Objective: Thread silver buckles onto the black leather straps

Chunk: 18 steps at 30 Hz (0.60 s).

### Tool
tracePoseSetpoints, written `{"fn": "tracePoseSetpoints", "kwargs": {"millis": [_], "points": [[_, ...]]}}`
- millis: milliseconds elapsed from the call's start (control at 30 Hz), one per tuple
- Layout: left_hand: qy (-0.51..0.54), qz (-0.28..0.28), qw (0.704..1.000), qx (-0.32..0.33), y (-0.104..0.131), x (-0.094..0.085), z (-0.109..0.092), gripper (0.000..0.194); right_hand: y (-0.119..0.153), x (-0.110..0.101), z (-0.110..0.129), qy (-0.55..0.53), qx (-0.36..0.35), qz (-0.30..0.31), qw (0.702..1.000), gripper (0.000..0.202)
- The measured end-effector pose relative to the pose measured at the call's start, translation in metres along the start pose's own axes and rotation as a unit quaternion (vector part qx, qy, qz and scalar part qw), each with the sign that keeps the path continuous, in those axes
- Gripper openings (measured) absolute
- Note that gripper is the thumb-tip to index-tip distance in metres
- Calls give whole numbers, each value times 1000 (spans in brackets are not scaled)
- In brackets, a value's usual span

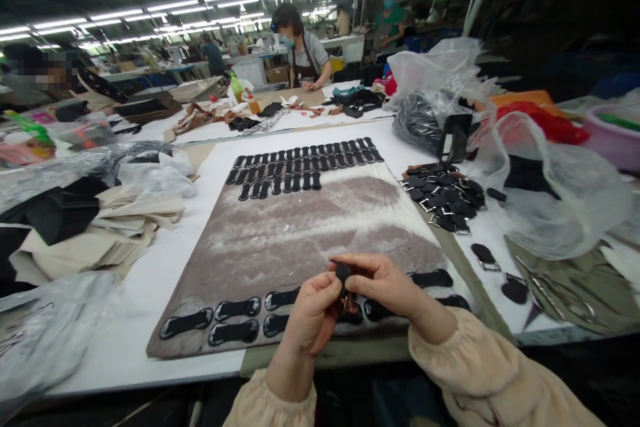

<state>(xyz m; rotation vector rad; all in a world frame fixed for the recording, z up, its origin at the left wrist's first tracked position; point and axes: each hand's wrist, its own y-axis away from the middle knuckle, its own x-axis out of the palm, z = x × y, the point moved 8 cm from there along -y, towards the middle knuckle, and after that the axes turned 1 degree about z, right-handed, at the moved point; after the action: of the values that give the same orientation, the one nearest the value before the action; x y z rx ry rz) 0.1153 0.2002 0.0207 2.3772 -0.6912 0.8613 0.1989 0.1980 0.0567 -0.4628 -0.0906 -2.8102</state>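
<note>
Between the fingertips of both hands is a small black tab (343,271) with a rounded end; something brown and a bit of metal show just below it. My left hand (320,307) pinches it from the left, and my right hand (380,283) grips it from the right. Under and beside my hands, large black strips with rounded, glossy ends (236,331) lie on a brown, white-smeared board (240,240). Rows of smaller black strips (305,163) line the board's far side.
Right of the board lie a pile of black tabs with metal buckles (443,197), scissors (560,293) and two loose buckle tabs (484,255). Clear plastic bags (560,207) crowd the right. Fabric pieces (95,233) are stacked left. A co-worker (305,47) leans over the table's far side.
</note>
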Motion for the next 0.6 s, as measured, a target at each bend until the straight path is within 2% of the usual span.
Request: {"fn": "tracePoseSetpoints", "kwargs": {"millis": [133,233,333,400,533,600], "points": [[-6,1,1000,-6,0,-2,3,25,2,-5,12,105,-60,-34,992,31],[-8,1,1000,-2,1,-2,3,23,4,-9,23,211,-101,-58,971,27],[-18,-12,1000,12,1,-3,2,20,5,-8,27,271,-127,-61,952,27],[-33,-32,998,35,1,-5,0,18,4,-7,26,278,-127,-58,950,28],[-92,-75,986,114,2,-9,-12,16,2,-10,16,239,-80,-39,967,38],[-110,-89,982,128,3,-10,-16,16,3,-12,17,230,-82,-43,969,38]]}}
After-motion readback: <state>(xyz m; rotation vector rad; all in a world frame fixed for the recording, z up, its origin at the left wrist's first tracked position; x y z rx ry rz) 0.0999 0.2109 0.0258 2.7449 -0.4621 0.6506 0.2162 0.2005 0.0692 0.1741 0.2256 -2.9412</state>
